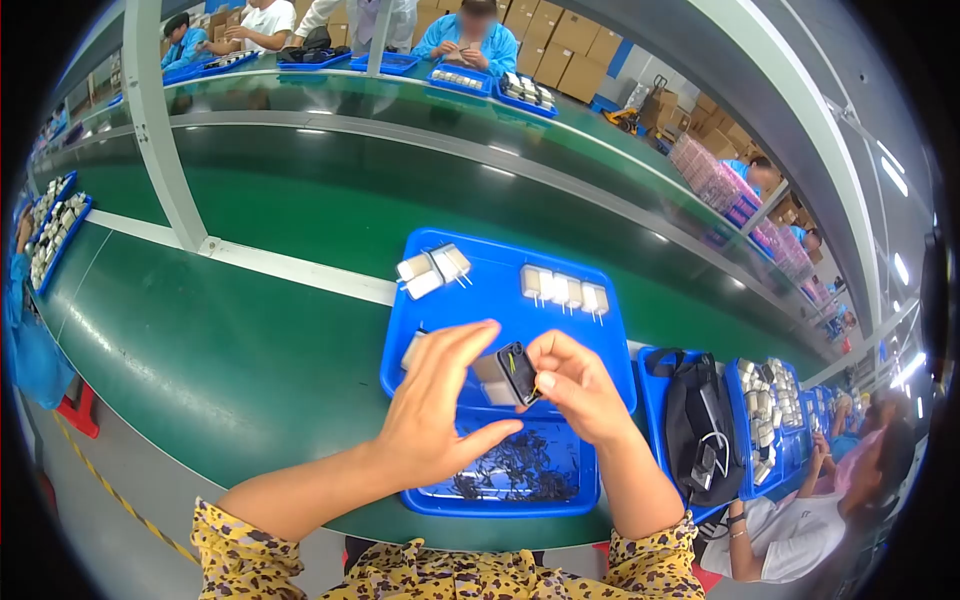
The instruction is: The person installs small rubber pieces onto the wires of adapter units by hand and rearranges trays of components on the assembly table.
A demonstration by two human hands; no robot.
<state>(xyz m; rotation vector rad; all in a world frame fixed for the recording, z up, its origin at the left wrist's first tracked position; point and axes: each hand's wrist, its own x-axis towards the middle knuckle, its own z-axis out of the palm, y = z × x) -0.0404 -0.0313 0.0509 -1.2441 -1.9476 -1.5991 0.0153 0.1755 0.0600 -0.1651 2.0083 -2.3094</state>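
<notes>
My right hand (580, 390) pinches a small white box-shaped adapter housing (493, 382) by its dark end. The black end face (517, 372) is turned toward my right fingers, with thin yellow strands showing at it. Fingers spread and thumb out, my left hand (430, 400) is open just left of the housing; no clear contact shows. Behind the hands, a blue tray (500, 250) carries white pinned adapters (565, 290) at right and another cluster of white adapters (433, 270) at left. A further white piece (413, 350) is partly hidden behind my left hand.
Below my hands, a blue bin (500, 508) contains many small black strips (525, 465). At right, a black bag (700, 420) lies in a blue tray, beside another tray of white adapters (765, 410). A metal post (160, 150) rises from the green table (220, 350). Co-workers sit around.
</notes>
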